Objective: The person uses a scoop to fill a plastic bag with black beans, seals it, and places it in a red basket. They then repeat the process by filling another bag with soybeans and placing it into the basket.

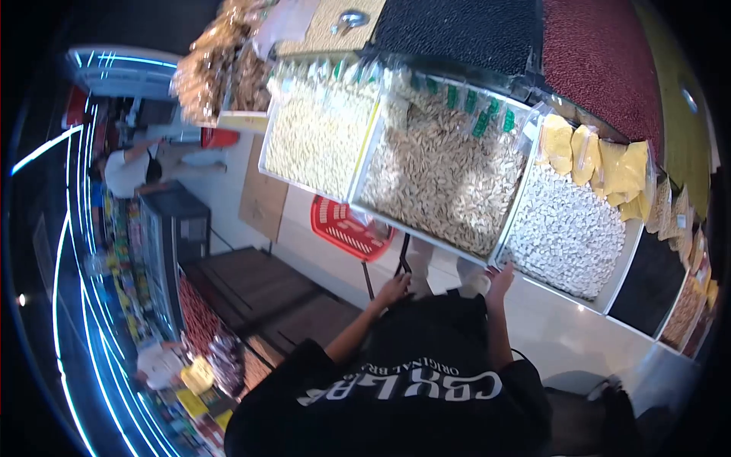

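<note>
My left hand (394, 290) is closed around a black handle (404, 257) at the lower middle. A red slotted basket (335, 228) is partly hidden below the display trays, left of that hand. My right hand (500, 279) has its fingers apart at the front rim of the trays, near the corner between two of them; whether it touches the rim is unclear. Just beyond it lie a tray of striped seeds (449, 175) and a tray of small white pieces (565, 228). A tray of pale seeds (318, 137) is further left.
Yellow packets (586, 156) line the right tray's back. Behind are bins of black beans (461, 34) and red beans (598, 57). Bagged goods (228, 68) are at the upper left. Dark boards (251, 286) lie left of my arm. Another person (129, 171) stands at the far left.
</note>
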`<move>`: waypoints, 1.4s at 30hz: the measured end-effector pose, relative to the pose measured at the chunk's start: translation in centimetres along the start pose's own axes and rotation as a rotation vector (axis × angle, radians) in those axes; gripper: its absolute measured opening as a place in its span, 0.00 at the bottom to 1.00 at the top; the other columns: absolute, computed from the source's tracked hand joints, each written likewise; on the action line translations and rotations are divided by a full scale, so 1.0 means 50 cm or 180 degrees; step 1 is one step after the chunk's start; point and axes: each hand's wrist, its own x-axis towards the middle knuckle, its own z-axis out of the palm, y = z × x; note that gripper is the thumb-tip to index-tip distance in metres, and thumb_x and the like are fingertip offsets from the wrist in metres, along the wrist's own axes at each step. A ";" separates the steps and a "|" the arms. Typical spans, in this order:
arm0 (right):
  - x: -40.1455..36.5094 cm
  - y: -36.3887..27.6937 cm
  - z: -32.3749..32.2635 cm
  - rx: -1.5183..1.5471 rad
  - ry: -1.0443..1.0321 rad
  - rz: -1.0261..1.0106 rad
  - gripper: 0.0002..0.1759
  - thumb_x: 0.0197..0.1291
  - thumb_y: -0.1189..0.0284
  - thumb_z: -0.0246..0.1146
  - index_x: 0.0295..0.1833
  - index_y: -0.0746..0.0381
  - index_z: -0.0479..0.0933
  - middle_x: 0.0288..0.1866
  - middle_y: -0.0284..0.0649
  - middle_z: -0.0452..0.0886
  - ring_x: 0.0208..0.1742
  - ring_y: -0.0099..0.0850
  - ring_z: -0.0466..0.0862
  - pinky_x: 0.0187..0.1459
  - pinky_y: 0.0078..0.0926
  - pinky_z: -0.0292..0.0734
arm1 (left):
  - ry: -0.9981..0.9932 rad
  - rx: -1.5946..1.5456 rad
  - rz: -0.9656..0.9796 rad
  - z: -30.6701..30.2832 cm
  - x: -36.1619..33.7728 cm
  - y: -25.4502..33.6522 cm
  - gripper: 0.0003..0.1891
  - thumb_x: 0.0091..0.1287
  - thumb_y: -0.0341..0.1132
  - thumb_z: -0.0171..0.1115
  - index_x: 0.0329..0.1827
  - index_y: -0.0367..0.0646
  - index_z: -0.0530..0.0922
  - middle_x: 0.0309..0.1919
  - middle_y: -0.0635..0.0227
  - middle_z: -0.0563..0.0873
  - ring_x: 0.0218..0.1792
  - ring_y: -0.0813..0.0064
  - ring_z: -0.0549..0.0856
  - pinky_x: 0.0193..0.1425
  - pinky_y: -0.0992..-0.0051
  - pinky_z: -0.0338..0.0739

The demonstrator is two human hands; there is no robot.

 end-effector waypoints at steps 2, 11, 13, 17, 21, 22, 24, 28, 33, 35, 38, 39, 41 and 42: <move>0.001 0.009 0.005 0.0064 0.0117 -0.0165 0.28 0.66 0.54 0.49 0.57 0.69 0.65 0.40 0.47 0.75 0.32 0.36 0.81 0.29 0.29 0.80 | -0.0114 -0.1488 -0.0843 -0.025 0.008 -0.006 0.33 0.70 0.62 0.38 0.41 0.38 0.77 0.27 0.62 0.81 0.31 0.67 0.81 0.34 0.69 0.75; 0.039 0.058 -0.085 -0.0942 0.0257 -0.0714 0.32 0.67 0.47 0.46 0.65 0.60 0.59 0.39 0.45 0.76 0.32 0.33 0.79 0.32 0.32 0.80 | 0.0116 0.0153 -0.0501 0.066 0.248 -0.417 0.11 0.56 0.34 0.61 0.43 0.52 0.81 0.43 0.68 0.83 0.41 0.61 0.83 0.47 0.64 0.78; 0.051 0.026 -0.058 -0.0505 0.0070 -0.0452 0.36 0.64 0.40 0.41 0.63 0.58 0.64 0.47 0.42 0.78 0.38 0.35 0.80 0.33 0.34 0.79 | 0.0216 -0.0564 -0.1135 0.063 0.325 -0.434 0.12 0.58 0.37 0.59 0.43 0.48 0.81 0.42 0.62 0.83 0.42 0.59 0.83 0.48 0.63 0.77; -0.014 -0.076 -0.031 -0.1403 0.0439 -0.0278 0.21 0.56 0.61 0.59 0.51 0.63 0.70 0.43 0.44 0.76 0.37 0.34 0.78 0.34 0.39 0.74 | 0.1176 -0.1714 -0.1162 -0.075 0.414 -0.399 0.18 0.61 0.45 0.56 0.44 0.40 0.80 0.41 0.52 0.83 0.45 0.54 0.82 0.50 0.61 0.76; -0.022 -0.076 0.011 -0.2386 0.0402 -0.0018 0.15 0.55 0.66 0.62 0.45 0.64 0.72 0.38 0.43 0.75 0.35 0.32 0.77 0.36 0.39 0.73 | 0.1341 -0.2200 -0.1436 -0.091 0.466 -0.443 0.20 0.63 0.46 0.53 0.45 0.37 0.79 0.43 0.47 0.83 0.48 0.52 0.82 0.52 0.58 0.74; -0.015 -0.084 0.015 -0.2710 0.0305 0.0084 0.14 0.56 0.66 0.61 0.44 0.63 0.72 0.36 0.41 0.75 0.35 0.32 0.77 0.37 0.38 0.73 | 0.1084 -0.2093 -0.1554 -0.131 0.458 -0.442 0.19 0.63 0.45 0.53 0.45 0.38 0.79 0.43 0.47 0.83 0.48 0.52 0.82 0.53 0.58 0.74; -0.013 -0.110 0.031 -0.3503 0.0049 0.0251 0.13 0.57 0.65 0.59 0.42 0.63 0.72 0.34 0.39 0.75 0.34 0.31 0.77 0.39 0.37 0.74 | 0.0859 -0.2122 -0.1750 -0.148 0.468 -0.474 0.19 0.62 0.43 0.52 0.48 0.38 0.78 0.44 0.48 0.83 0.49 0.52 0.82 0.54 0.57 0.74; 0.034 -0.191 -0.024 -0.5569 -0.0989 0.0187 0.13 0.60 0.62 0.55 0.39 0.62 0.73 0.29 0.35 0.74 0.34 0.30 0.78 0.42 0.35 0.74 | 0.1462 -0.2676 -0.2067 -0.058 0.560 -0.579 0.20 0.63 0.42 0.52 0.52 0.39 0.76 0.44 0.49 0.83 0.50 0.50 0.81 0.56 0.55 0.73; -0.025 -0.144 0.095 -0.4853 -0.0035 0.0669 0.17 0.60 0.58 0.59 0.36 0.62 0.76 0.21 0.32 0.74 0.28 0.27 0.78 0.40 0.32 0.74 | 0.1322 -0.2859 -0.2427 0.033 0.658 -0.675 0.18 0.63 0.42 0.50 0.46 0.39 0.81 0.46 0.49 0.83 0.49 0.50 0.82 0.54 0.54 0.75; -0.015 -0.150 0.099 -0.4113 0.0299 0.0933 0.16 0.60 0.59 0.59 0.37 0.62 0.76 0.20 0.31 0.73 0.27 0.27 0.78 0.38 0.31 0.74 | 0.1132 -0.2938 -0.2550 0.027 0.665 -0.693 0.18 0.62 0.41 0.50 0.46 0.39 0.81 0.46 0.49 0.83 0.49 0.51 0.82 0.53 0.55 0.76; 0.004 -0.157 0.094 -0.2990 0.0619 0.1248 0.15 0.60 0.60 0.59 0.37 0.62 0.76 0.19 0.31 0.73 0.25 0.26 0.76 0.36 0.30 0.73 | 0.0910 -0.2895 -0.2691 0.029 0.706 -0.704 0.18 0.62 0.42 0.50 0.46 0.40 0.81 0.47 0.51 0.83 0.50 0.53 0.83 0.52 0.56 0.77; 0.009 -0.162 0.092 -0.2686 0.0631 0.1352 0.14 0.60 0.60 0.59 0.37 0.62 0.76 0.19 0.31 0.73 0.24 0.26 0.76 0.35 0.30 0.73 | 0.0867 -0.2844 -0.2741 0.034 0.724 -0.706 0.18 0.62 0.42 0.49 0.47 0.41 0.81 0.47 0.52 0.83 0.50 0.53 0.83 0.52 0.56 0.77; 0.016 -0.165 0.080 -0.2217 0.0594 0.1548 0.14 0.60 0.61 0.59 0.38 0.62 0.77 0.19 0.30 0.72 0.23 0.26 0.75 0.33 0.29 0.73 | 0.1107 -0.3001 -0.2851 0.087 0.776 -0.723 0.23 0.63 0.51 0.49 0.40 0.39 0.82 0.40 0.47 0.84 0.46 0.51 0.83 0.52 0.58 0.76; 0.021 -0.167 0.072 -0.2032 0.0594 0.1606 0.13 0.60 0.62 0.59 0.38 0.62 0.77 0.19 0.30 0.72 0.23 0.26 0.75 0.32 0.29 0.73 | 0.1331 -0.3024 -0.2845 0.092 0.787 -0.720 0.23 0.63 0.50 0.50 0.39 0.39 0.83 0.39 0.47 0.84 0.45 0.51 0.83 0.50 0.58 0.76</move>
